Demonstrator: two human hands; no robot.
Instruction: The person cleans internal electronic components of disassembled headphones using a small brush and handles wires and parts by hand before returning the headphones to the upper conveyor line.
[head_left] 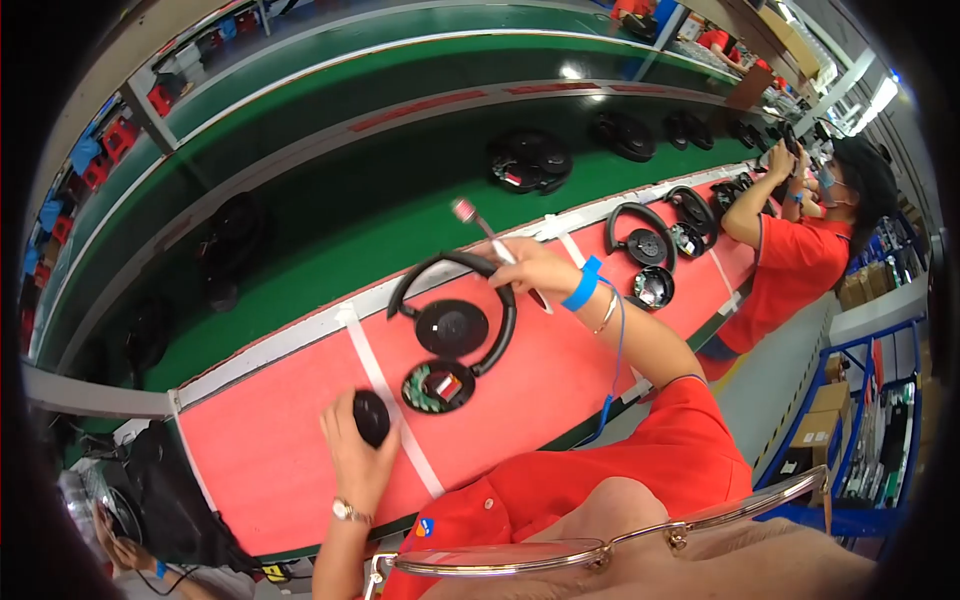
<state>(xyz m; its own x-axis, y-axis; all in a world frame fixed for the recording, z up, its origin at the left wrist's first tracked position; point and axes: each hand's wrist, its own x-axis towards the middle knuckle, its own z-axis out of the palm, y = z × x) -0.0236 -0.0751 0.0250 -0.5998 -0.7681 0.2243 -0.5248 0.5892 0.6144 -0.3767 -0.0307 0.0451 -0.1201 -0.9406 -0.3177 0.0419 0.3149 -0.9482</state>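
My left hand [352,450], with a watch at the wrist, is closed around a black oval earcup cover [371,417] above the pink mat. My right hand [535,270], wearing a blue wrist strap, grips a slim brush-like tool [490,236] with a pinkish, blurred tip pointing away from me. Its fingertips are at the headband of black headphones [430,268]; I cannot tell whether they also hold it. One earcup [452,327] of these headphones looks covered. The other earcup [438,386] is open, showing a green circuit board and a red-and-white part.
Along the bench, the pink mat [260,450] has white tape strips. More headphones [640,245] lie to the right, near a co-worker in red [800,250]. A green conveyor belt [330,220] behind carries several headphones. At lower left are a black bag [175,490] and another person's hand [130,550].
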